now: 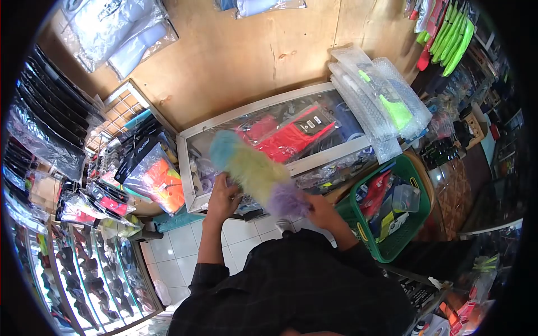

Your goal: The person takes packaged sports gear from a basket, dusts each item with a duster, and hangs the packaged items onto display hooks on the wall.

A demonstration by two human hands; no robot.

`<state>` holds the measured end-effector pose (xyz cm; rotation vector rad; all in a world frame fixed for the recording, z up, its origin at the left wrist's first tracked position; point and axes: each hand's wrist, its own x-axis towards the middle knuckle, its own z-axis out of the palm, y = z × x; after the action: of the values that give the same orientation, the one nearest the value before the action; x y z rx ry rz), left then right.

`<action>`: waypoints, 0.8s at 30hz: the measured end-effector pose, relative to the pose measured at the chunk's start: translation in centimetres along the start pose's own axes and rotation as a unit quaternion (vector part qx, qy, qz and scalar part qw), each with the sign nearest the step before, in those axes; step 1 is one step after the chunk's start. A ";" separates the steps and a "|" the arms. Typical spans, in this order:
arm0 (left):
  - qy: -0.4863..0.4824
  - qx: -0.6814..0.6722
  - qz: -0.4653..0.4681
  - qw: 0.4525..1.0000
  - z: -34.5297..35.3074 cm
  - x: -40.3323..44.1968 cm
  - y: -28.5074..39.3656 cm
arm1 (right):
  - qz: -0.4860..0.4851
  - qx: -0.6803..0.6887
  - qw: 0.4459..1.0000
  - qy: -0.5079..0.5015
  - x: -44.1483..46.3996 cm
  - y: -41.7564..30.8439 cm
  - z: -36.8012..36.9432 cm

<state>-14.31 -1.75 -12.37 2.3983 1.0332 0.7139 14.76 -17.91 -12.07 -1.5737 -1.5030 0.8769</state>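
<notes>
A fluffy duster is held over the glass case, the right hand grasping its purple end. The left hand's grip is unclear. Moving it calls for steadiness.

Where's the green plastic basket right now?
In the head view, the green plastic basket is right of centre, on the person's right, beside the glass display case and below the bubble-wrapped packages.
</notes>
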 end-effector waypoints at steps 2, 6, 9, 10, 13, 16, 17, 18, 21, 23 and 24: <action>0.000 0.009 0.022 1.000 -0.6 0.1 0.9 | -0.002 -0.037 0.999 0.020 -0.3 1.3 -0.5; 0.016 0.034 0.050 0.998 -1.0 -0.4 2.0 | 0.028 -0.152 0.955 0.253 -0.4 5.4 -0.7; 0.022 0.034 0.048 0.998 -1.0 -0.6 2.0 | 0.051 -0.088 0.980 0.173 -0.7 3.7 1.2; 0.022 0.032 0.051 0.998 -0.8 -0.9 1.3 | 0.003 -0.073 0.994 0.079 -1.2 2.5 2.0; -0.051 0.076 -0.010 0.996 -0.5 -1.0 0.6 | -0.027 -0.058 0.998 -0.009 -2.2 1.6 1.9; 0.029 0.032 0.038 0.998 -0.5 -1.1 1.3 | 0.045 -0.005 0.996 0.073 -2.4 2.2 -0.1; 0.034 0.036 0.034 0.998 -0.4 -1.1 1.3 | 0.026 -0.039 0.988 0.148 -2.4 4.5 -0.9; 0.040 0.039 0.031 0.998 -0.3 -1.1 1.4 | 0.006 -0.074 0.972 0.223 -2.3 6.7 -1.7; 0.042 0.031 0.034 0.998 -0.2 -1.1 1.3 | 0.055 -0.136 0.946 0.289 -2.4 6.0 -5.5; 0.050 0.024 0.034 0.998 -0.1 -1.0 1.3 | 0.032 -0.125 0.945 0.300 -2.5 6.3 -7.3; 0.056 0.025 0.035 0.998 -0.2 -1.0 1.4 | 0.012 -0.107 0.944 0.312 -2.3 5.9 -8.0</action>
<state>-14.23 -3.39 -11.72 2.4718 1.0274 0.8639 24.46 -20.80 -13.68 -1.8057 -1.1372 0.1802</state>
